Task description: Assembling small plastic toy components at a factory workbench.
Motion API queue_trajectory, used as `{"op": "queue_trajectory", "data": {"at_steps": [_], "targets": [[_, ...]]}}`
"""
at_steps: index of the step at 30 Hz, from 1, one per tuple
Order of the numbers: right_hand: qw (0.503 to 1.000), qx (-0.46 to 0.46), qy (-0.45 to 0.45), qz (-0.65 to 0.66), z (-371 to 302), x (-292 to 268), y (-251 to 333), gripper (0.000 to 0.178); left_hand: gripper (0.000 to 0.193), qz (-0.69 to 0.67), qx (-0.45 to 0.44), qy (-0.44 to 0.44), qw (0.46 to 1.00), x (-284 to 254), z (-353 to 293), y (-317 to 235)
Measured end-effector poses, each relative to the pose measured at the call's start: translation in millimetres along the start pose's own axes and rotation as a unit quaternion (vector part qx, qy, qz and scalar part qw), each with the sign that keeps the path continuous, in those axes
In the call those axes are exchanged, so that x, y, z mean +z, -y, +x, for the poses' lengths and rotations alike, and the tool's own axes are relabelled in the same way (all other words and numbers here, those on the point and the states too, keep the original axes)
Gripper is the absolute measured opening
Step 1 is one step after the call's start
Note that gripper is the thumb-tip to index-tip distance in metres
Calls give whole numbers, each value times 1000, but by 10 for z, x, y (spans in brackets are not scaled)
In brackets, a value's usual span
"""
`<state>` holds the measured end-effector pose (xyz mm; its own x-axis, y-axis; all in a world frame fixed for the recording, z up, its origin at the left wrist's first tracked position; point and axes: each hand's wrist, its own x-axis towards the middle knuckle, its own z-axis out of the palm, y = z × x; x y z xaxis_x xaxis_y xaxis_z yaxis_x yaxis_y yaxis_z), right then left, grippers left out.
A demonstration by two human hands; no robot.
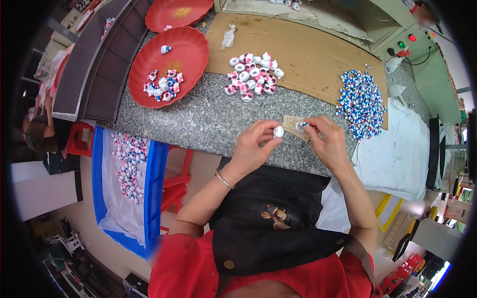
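Note:
Just over the near edge of the speckled stone counter (218,114), my left hand (252,148) pinches a small rounded white toy part (278,131) with dark marks. Close beside it, my right hand (327,142) is closed on a small blue-and-white toy part (301,126) at the fingertips. A beige rough-looking pad (289,122) lies on the counter between the hands, partly hidden by the right fingers. Beyond them sits a pile of white, pink and black toy heads (253,74). To the right is a heap of small blue-and-white parts (361,104).
A red scalloped plate (194,64) at left holds several assembled figures, with another red plate (171,14) behind. A blue crate (155,184) with figures stands below the counter's left end. Cardboard (308,64) lies along the back, near a pale green machine (422,64) with lights.

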<state>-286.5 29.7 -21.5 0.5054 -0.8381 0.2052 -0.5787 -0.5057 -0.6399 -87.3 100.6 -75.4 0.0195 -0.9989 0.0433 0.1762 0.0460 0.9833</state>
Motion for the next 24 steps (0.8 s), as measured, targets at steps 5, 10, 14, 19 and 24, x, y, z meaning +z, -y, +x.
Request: {"op": "queue_trajectory", "data": {"at_steps": [5, 10, 14, 19, 24], "targets": [[905, 202, -23, 374, -204, 63, 88, 18, 33, 140, 131, -22, 981, 97, 17, 56], [873, 233, 42, 427, -318, 25, 179, 15, 31, 156, 208, 19, 965, 203, -38, -9], [959, 107, 38, 258, -333, -111, 199, 14, 30, 39, 82, 141, 986, 89, 6, -106], [977, -16, 19, 213, -357, -9, 234, 16, 27, -108, -120, 154, 975, 80, -100, -96], [987, -8, -17, 157, -394, 27, 236, 14, 32, -193, -163, 126, 959, 231, -109, 53]]}}
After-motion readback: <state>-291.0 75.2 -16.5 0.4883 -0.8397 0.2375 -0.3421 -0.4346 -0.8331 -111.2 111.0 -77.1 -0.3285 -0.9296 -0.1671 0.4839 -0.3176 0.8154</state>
